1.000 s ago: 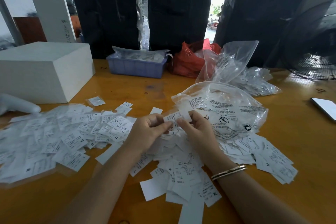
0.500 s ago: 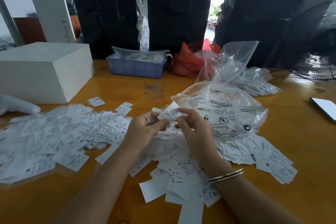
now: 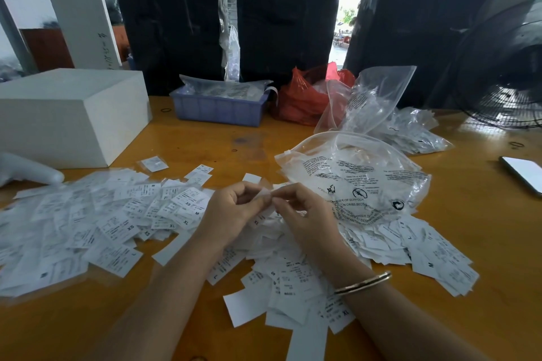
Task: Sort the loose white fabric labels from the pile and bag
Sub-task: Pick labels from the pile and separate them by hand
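Size letters show on the white fabric labels (image 3: 123,223): XS, M and XL on those at nine o'clock of the hands, XS again lower left, L on one nearer me. At six o'clock, labels read S and XL; at four o'clock, M. The clear bag (image 3: 360,184) at two o'clock carries black warning print: "DANGER OF SUFFOCA", "CRIBS, BEDS". The rest is too small to read.

I see white printed labels (image 3: 123,223) spread flat in loose piles beside a crumpled clear bag (image 3: 360,179).
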